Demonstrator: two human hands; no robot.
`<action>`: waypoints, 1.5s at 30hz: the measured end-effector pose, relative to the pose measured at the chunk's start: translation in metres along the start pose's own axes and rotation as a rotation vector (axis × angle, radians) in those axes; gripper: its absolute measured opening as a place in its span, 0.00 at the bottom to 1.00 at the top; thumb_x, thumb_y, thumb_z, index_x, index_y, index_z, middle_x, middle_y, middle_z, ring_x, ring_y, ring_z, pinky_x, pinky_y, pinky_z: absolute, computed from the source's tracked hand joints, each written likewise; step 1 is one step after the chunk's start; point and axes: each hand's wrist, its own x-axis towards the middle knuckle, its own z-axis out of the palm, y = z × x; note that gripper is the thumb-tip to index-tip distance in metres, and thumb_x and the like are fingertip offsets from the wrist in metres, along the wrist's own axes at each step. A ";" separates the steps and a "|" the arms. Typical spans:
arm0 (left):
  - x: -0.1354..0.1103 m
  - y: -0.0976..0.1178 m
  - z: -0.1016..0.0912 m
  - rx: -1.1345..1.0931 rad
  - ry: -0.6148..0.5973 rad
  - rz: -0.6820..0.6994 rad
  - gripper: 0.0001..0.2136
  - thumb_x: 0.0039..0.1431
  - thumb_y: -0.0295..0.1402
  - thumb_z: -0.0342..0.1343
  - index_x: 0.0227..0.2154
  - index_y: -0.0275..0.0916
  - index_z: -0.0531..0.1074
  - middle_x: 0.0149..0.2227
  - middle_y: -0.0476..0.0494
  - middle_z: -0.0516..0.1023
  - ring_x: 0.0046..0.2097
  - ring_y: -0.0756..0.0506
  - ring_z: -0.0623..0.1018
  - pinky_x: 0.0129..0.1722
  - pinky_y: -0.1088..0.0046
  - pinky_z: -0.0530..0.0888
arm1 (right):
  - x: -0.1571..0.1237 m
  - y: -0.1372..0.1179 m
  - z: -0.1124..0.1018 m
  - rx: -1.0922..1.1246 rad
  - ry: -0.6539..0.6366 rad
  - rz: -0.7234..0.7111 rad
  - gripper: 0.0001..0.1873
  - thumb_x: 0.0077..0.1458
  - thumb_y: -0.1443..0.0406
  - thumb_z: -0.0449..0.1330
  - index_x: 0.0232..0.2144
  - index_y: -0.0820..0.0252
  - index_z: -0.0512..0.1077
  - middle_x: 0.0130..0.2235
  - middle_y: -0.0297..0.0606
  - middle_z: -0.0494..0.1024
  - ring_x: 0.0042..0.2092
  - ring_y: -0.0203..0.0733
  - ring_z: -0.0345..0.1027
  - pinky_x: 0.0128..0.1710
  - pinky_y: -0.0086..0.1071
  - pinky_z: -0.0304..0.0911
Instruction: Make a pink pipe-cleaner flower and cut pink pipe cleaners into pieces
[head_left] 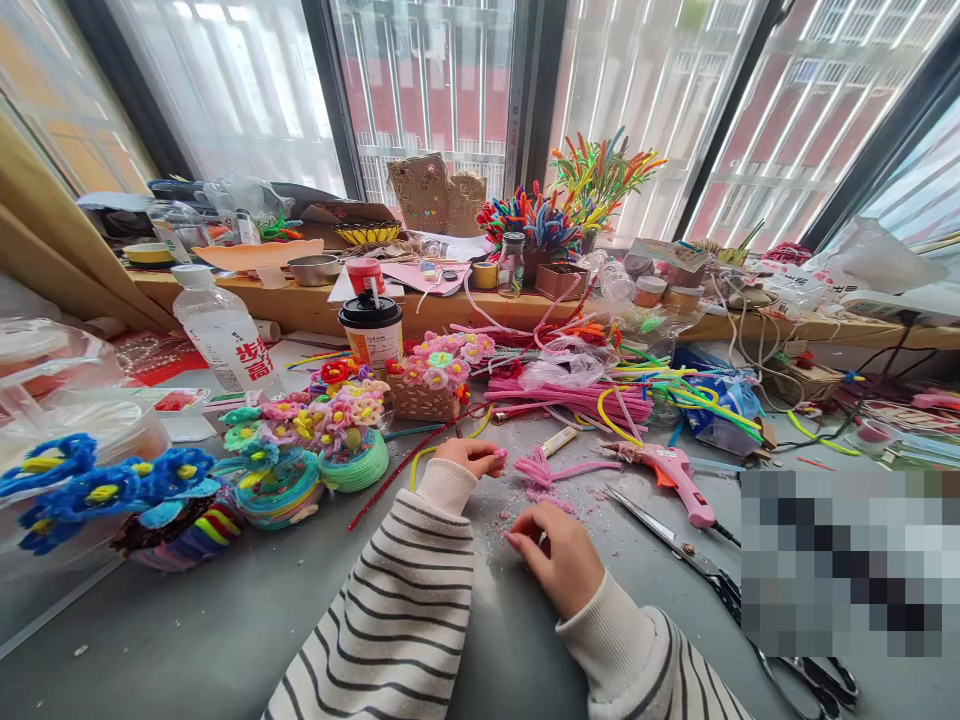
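Note:
My left hand (pixel 466 462) is just above the grey table, its thumb and fingers pinched together. A small pink bit shows at the fingertips; whether it is a nail or a held piece I cannot tell. Nearer to me, my right hand (pixel 564 560) curls with thumb and forefinger tips together, and anything between them is too small to see. Between and beyond the hands lie bent pink pipe cleaners (pixel 541 468) among scattered fluff. Right of them are a pink hot glue gun (pixel 679 482) and large scissors (pixel 694 560), blades pointing toward the pipe cleaners.
Pipe-cleaner flower pots (pixel 352 460) and blue flowers (pixel 112 490) stand at left, near a plastic bottle (pixel 225 335) and a lidded cup (pixel 373 335). Bundles of pink pipe cleaners (pixel 570 400) lie behind the hands. The cluttered windowsill (pixel 442 303) runs across the back.

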 end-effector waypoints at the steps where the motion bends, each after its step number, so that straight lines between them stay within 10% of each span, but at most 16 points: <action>1: -0.001 0.001 0.001 -0.015 -0.007 0.027 0.14 0.40 0.36 0.52 0.28 0.30 0.71 0.23 0.41 0.75 0.27 0.47 0.74 0.26 0.77 0.68 | 0.002 0.002 -0.002 0.199 0.040 0.088 0.03 0.43 0.68 0.55 0.21 0.64 0.67 0.23 0.35 0.69 0.26 0.36 0.62 0.25 0.29 0.59; 7: -0.013 0.014 0.010 0.043 -0.080 0.383 0.09 0.43 0.32 0.51 0.27 0.34 0.73 0.24 0.45 0.73 0.26 0.51 0.71 0.28 0.78 0.68 | 0.010 0.011 -0.008 1.277 0.197 0.555 0.06 0.37 0.69 0.60 0.24 0.65 0.68 0.29 0.37 0.74 0.32 0.34 0.68 0.30 0.23 0.63; 20: -0.013 0.013 0.019 0.333 -0.243 0.563 0.14 0.43 0.24 0.49 0.34 0.40 0.70 0.29 0.47 0.74 0.30 0.51 0.71 0.29 0.79 0.65 | 0.009 0.012 -0.006 1.643 0.174 0.654 0.09 0.43 0.75 0.50 0.24 0.66 0.70 0.24 0.37 0.75 0.29 0.34 0.69 0.36 0.28 0.64; 25: -0.010 0.010 0.016 0.251 -0.211 0.531 0.13 0.44 0.27 0.48 0.35 0.38 0.69 0.30 0.45 0.74 0.31 0.51 0.72 0.28 0.79 0.66 | 0.011 0.011 -0.007 1.606 0.145 0.693 0.08 0.46 0.70 0.51 0.23 0.66 0.70 0.26 0.38 0.75 0.32 0.35 0.69 0.37 0.27 0.63; 33: -0.007 0.009 0.009 0.227 0.162 0.312 0.12 0.44 0.29 0.47 0.33 0.32 0.68 0.29 0.42 0.73 0.26 0.51 0.71 0.28 0.76 0.68 | -0.015 -0.001 -0.023 1.556 0.046 0.645 0.06 0.41 0.69 0.58 0.26 0.68 0.70 0.29 0.40 0.74 0.34 0.36 0.68 0.38 0.26 0.64; 40: -0.007 0.010 0.009 0.293 0.165 0.299 0.12 0.45 0.30 0.46 0.34 0.32 0.68 0.29 0.41 0.73 0.26 0.50 0.71 0.30 0.74 0.68 | -0.022 0.012 -0.104 1.315 0.145 0.608 0.13 0.37 0.72 0.61 0.31 0.66 0.69 0.34 0.39 0.73 0.27 0.28 0.67 0.26 0.15 0.66; 45: -0.004 0.005 0.011 0.307 0.195 0.351 0.10 0.46 0.29 0.45 0.31 0.34 0.70 0.32 0.41 0.72 0.27 0.51 0.70 0.31 0.74 0.68 | 0.013 0.047 -0.177 0.540 0.585 0.292 0.09 0.48 0.69 0.51 0.33 0.62 0.68 0.37 0.38 0.72 0.32 0.30 0.67 0.33 0.19 0.63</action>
